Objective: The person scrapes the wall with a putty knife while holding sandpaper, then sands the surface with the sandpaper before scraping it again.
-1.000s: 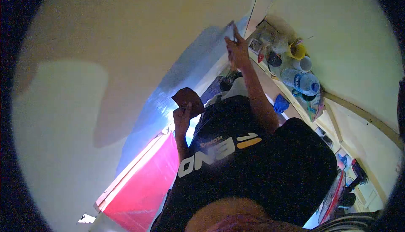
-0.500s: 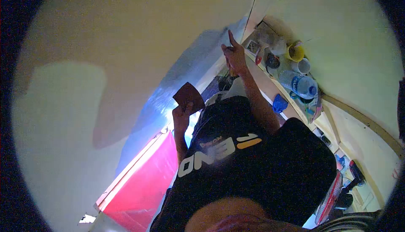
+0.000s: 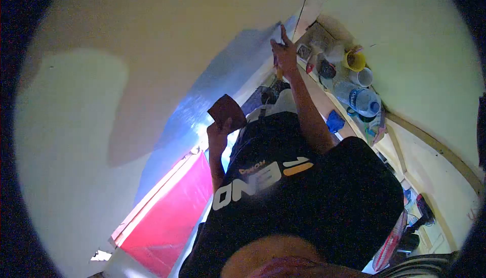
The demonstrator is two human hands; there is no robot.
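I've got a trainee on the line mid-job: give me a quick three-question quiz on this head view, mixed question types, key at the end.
1. Which hand is gripping the brown sheet?
2. True or false: the right hand is apart from the clear plastic bottle.
3. What colour is the cup right beside the white cup? a) green b) yellow c) black

Key: 1. The left hand. 2. True. 3. b) yellow.

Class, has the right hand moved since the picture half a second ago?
Yes: judged against the yellow cup, the right hand has shifted toward the top of the view.
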